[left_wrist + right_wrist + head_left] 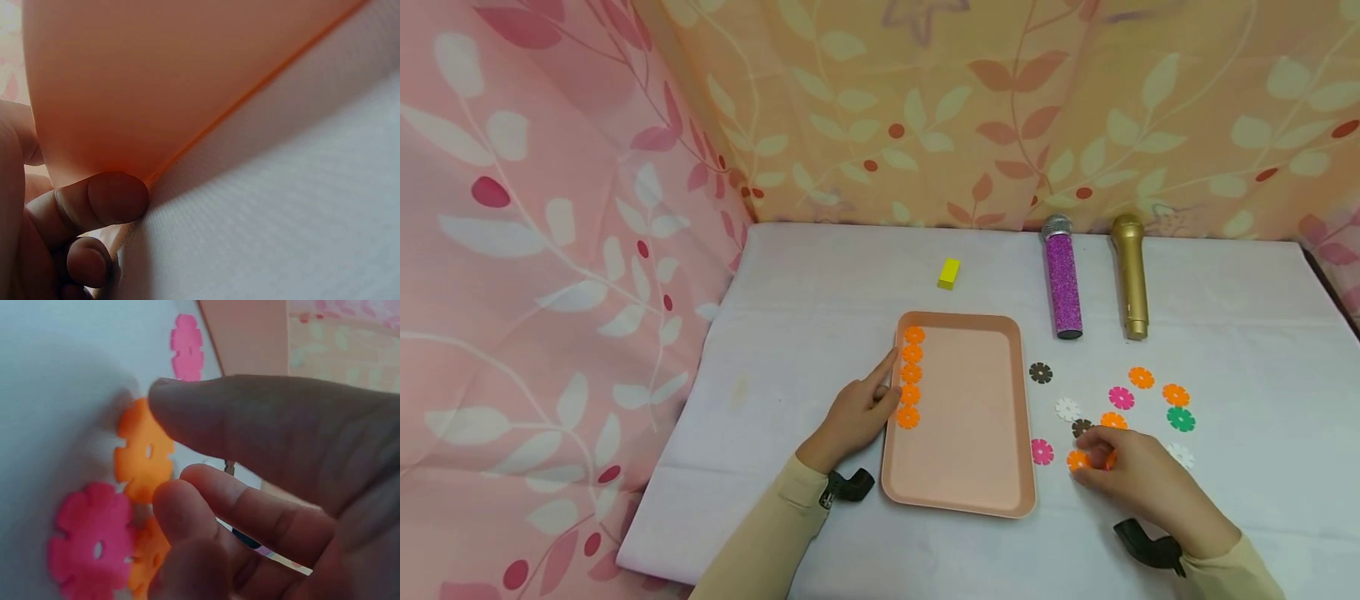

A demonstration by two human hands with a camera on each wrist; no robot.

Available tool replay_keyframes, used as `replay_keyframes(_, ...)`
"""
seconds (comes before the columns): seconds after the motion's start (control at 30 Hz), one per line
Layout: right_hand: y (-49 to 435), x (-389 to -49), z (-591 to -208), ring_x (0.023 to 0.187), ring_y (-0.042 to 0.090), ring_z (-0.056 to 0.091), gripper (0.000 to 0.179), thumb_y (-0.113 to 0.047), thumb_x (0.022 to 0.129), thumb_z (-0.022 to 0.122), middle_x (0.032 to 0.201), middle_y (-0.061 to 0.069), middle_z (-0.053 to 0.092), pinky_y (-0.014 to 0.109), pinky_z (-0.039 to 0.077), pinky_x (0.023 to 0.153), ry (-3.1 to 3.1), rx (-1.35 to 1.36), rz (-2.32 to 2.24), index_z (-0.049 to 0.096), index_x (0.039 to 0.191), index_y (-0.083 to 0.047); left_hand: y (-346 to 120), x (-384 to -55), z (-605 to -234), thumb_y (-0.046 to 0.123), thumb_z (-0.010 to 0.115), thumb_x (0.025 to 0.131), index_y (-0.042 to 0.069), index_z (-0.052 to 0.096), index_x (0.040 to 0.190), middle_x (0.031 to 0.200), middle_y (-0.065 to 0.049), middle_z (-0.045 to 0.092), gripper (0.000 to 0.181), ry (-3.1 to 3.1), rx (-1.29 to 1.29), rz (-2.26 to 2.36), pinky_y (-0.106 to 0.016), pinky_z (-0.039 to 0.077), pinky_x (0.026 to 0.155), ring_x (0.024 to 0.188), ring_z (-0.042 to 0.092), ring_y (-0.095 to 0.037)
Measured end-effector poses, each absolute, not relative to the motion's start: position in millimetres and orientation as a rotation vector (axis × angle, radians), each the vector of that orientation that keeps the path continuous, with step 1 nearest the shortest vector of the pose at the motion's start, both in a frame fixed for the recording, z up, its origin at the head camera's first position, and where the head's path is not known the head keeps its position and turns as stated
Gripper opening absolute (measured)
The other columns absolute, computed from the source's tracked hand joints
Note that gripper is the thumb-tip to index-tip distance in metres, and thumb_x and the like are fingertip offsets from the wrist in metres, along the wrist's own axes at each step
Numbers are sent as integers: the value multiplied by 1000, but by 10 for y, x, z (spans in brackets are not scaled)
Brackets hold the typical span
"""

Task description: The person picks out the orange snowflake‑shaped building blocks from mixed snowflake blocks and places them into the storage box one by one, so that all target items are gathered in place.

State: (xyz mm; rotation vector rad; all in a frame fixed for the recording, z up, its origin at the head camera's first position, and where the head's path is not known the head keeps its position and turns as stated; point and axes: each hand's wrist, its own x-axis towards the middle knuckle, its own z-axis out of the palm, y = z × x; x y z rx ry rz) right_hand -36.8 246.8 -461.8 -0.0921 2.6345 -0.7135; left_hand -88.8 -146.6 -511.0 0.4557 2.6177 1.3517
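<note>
My left hand holds the left edge of the peach tray, with the index finger along the rim and the thumb over it. In the left wrist view a finger presses against the tray wall. Several orange flower-shaped discs form a column along the tray's left inner side. My right hand is over the loose discs, thumb and fingers bent and apart. In the right wrist view, an orange flower disc lies between thumb and fingertips; firm contact is unclear. A pink disc is beside it.
Right of the tray lie loose pink, green, white, dark and orange discs. Behind are a purple glitter microphone and a gold microphone. A yellow block sits beyond the tray.
</note>
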Motion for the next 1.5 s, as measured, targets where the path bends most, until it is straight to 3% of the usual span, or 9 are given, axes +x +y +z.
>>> replay_keyframes(0.3, 2497, -382, -4669, 83, 20, 55, 37, -24, 82, 90, 86, 1, 61, 32, 49, 67, 2622, -82, -698, 74, 110, -6, -1471, -892, -5135, 26, 52, 108, 20, 29, 168, 54, 12, 37, 64, 2616, 455, 1359, -24, 19, 50, 45, 21, -1)
replay_keyframes(0.53, 2502, -384, -4639, 78, 18, 56, 23, -17, 86, 86, 85, 0, 64, 27, 50, 64, 2639, -101, -731, 71, 101, -8, -1475, -901, -5146, 27, 53, 108, 21, 30, 168, 54, 12, 37, 64, 2631, 463, 1351, -24, 19, 50, 46, 21, -1)
replay_keyframes(0.93, 2396, -431, -4476, 72, 17, 52, 15, -10, 92, 78, 92, 1, 71, 27, 47, 59, 2709, -207, -756, 78, 106, -5, -1474, -893, -5129, 26, 54, 108, 22, 30, 168, 55, 11, 37, 65, 2631, 455, 1362, -24, 20, 49, 46, 22, -2)
replay_keyframes(1.17, 2290, -523, -4395, 60, 17, 51, 14, -14, 96, 74, 80, 0, 67, 28, 43, 51, 2729, -190, -836, 77, 107, -5, -1475, -896, -5153, 27, 53, 108, 23, 30, 168, 55, 12, 36, 64, 2629, 455, 1354, -25, 20, 50, 46, 21, -1)
replay_keyframes(1.5, 2078, -666, -4269, 67, 18, 51, 13, -17, 96, 76, 90, 2, 72, 28, 43, 55, 2764, -221, -898, 79, 104, -8, -1477, -892, -5141, 27, 53, 108, 22, 31, 167, 55, 13, 35, 64, 2636, 459, 1363, -24, 19, 50, 46, 21, -1)
